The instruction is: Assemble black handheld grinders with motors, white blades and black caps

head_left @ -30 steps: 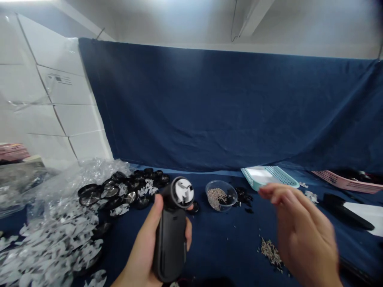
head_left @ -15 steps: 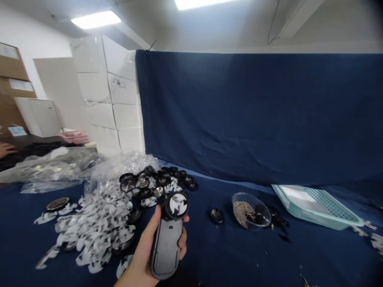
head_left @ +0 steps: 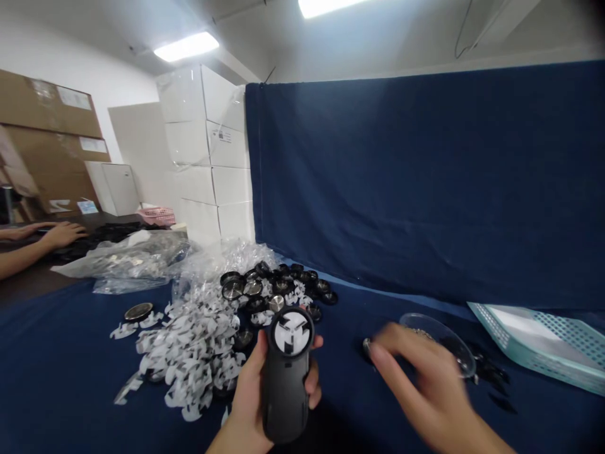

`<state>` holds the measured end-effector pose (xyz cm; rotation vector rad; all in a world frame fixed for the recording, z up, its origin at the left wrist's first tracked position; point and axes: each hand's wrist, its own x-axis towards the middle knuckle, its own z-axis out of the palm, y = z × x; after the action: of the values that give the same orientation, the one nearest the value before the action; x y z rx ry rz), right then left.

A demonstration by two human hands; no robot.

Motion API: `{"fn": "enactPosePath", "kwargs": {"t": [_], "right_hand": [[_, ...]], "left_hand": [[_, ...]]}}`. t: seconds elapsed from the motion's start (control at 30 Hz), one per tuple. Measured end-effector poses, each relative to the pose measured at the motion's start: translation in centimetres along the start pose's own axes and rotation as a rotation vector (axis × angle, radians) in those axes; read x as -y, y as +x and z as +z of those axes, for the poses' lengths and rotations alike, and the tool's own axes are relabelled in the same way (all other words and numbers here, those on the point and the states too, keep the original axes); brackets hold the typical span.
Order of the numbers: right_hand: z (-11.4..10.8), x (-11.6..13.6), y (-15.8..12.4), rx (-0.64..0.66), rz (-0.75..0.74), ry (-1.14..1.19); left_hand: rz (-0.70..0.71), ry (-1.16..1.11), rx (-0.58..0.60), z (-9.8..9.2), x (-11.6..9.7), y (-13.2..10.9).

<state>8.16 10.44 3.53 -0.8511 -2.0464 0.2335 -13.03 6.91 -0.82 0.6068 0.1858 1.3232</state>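
My left hand [head_left: 249, 394] is closed around a dark grey handheld device [head_left: 285, 397] with a round head, held upright above the table. In the round head sits a white three-part insert [head_left: 292, 332] with black gaps between its parts. Motion smears my right hand [head_left: 420, 378], whose fingertips are at a small round black cap [head_left: 367, 347] on the blue cloth. Only an edge of that cap shows, and whether the fingers grip it cannot be made out. Partly behind the right hand is a clear bowl [head_left: 458, 343] with small brownish pieces.
A heap of white plastic pieces [head_left: 189, 353] lies left, with several black round caps [head_left: 283, 287] behind it. Plastic bags [head_left: 137, 258] and another person's hands [head_left: 63, 234] are far left. A teal basket [head_left: 543, 359] stands right, near loose black pieces [head_left: 494, 372].
My right hand has come into view at the small black cap. The view has turned left, showing more of the other person's hands. The device has tilted, its insert facing me more.
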Motion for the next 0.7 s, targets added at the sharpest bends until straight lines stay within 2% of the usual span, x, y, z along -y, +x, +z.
{"fn": "enactPosePath", "kwargs": {"t": [0.1,0.17,0.27,0.33,0.4,0.47,0.57,0.7], "right_hand": [[5.2,-3.1,4.7,0.264,0.156,-0.144],[9.1,-5.1,7.1,0.366,0.233,-0.209],[13.5,-6.8,8.2,0.436,0.299,-0.25],[14.8,-7.1,7.8,0.414,0.308,-0.231],[14.6,-7.1,7.2,0.351,0.309,-0.172],[13.0,-6.7,6.7,0.261,0.302,-0.073],[8.9,-4.8,5.8,0.089,0.284,0.136],[2.4,0.4,2.6,-0.084,0.218,0.409]], "left_hand": [[0.057,-0.02,-0.012,0.1,-0.8,0.1],[0.076,-0.026,-0.017,0.0,-1.1,0.2],[0.093,-0.021,-0.022,-0.2,-1.2,0.3],[0.096,-0.013,-0.027,-0.3,-1.1,0.3],[0.086,-0.005,-0.037,-0.4,-1.0,0.3],[0.068,0.004,-0.052,-0.2,-0.8,0.3],[0.035,0.02,-0.086,0.3,-0.6,0.1],[-0.058,0.063,-0.162,1.7,0.1,-0.6]]}}
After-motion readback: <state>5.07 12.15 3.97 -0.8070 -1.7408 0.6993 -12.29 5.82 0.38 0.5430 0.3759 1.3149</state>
